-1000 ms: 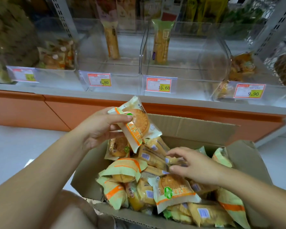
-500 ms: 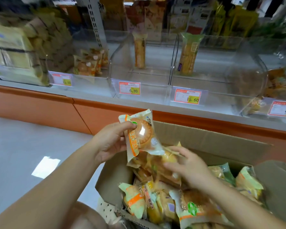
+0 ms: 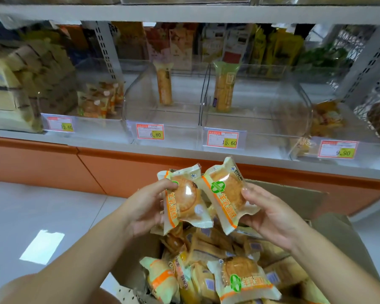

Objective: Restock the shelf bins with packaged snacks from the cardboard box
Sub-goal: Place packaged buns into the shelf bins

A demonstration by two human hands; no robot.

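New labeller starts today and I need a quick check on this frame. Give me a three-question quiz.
1. True or false: the left hand grips one snack pack and the right hand grips a second pack.
2. The bin tagged 6.80 holds: A) one upright pack, B) a heap of packs, C) bottles.
3. Fill in: the remaining packs lie in the cardboard ____.
Key: 1 true; 2 A; 3 box.

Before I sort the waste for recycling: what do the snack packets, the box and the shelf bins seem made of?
Snack packets: thin glossy plastic film, glinting, with crimped ends. Box: matte brown cardboard, probably corrugated. Shelf bins: clear rigid plastic, perhaps acrylic; goods show through them.
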